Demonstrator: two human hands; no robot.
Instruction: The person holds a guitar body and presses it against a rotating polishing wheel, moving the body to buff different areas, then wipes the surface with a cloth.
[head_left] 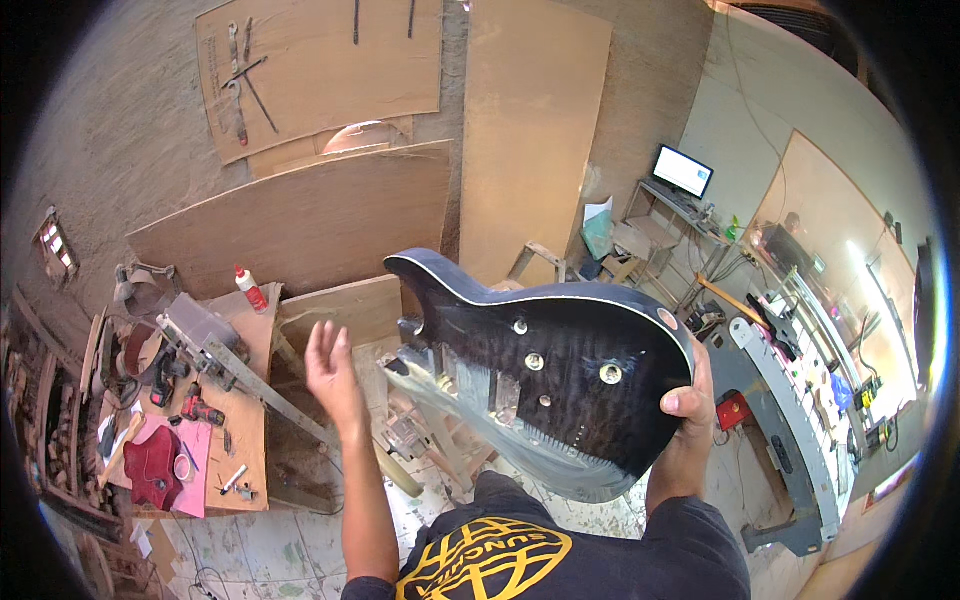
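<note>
A dark electric guitar body (580,350) with a pale edge line hangs tilted in front of my chest. Its top has several round holes, and greyish dust or residue streaks its lower side. My right hand (692,400) grips its right end, with the thumb over the face; the other fingers are mostly hidden behind it. To the left of the body, my left hand (333,368) is raised with its fingers stretched out. Nothing is in it, and it does not touch the guitar body.
On the left, a wooden workbench (245,420) carries a red drill (203,408), a red-capped bottle (250,290) and a dark red guitar-shaped piece (152,468). A grey bench (790,450) with tools curves along the right. A lit monitor (683,172) stands at the back.
</note>
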